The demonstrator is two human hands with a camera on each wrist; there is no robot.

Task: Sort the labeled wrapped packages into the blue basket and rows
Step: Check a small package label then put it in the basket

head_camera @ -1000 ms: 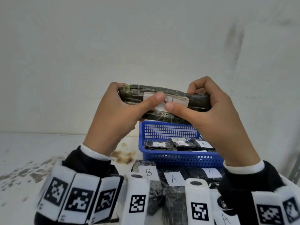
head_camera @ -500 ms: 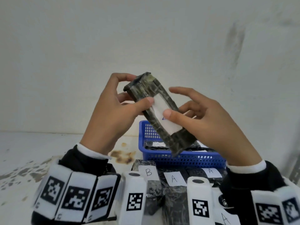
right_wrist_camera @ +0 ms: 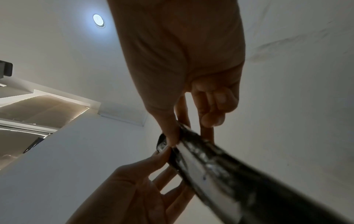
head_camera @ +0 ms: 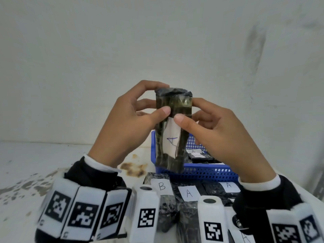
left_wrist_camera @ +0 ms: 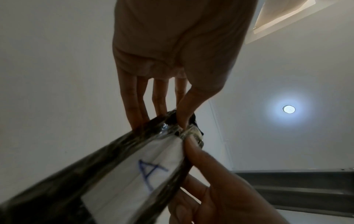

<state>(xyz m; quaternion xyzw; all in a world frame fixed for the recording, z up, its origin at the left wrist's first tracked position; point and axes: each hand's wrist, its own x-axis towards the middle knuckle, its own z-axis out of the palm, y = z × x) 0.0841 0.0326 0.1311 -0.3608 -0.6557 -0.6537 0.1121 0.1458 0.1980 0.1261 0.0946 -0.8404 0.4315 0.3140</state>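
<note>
Left hand (head_camera: 122, 127) & right hand (head_camera: 219, 135) raised, thumbs fwd, both pinching upright pkg "A" (head_camera: 171, 130) above blue basket (head_camera: 198, 171).

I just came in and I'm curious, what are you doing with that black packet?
A person holds one dark wrapped package upright in the air, the left hand and right hand both pinching its upper part. Its white label reads A. Behind it stands the blue basket with other labeled packages inside, and closer in, packages marked B and A lie on the table.
</note>
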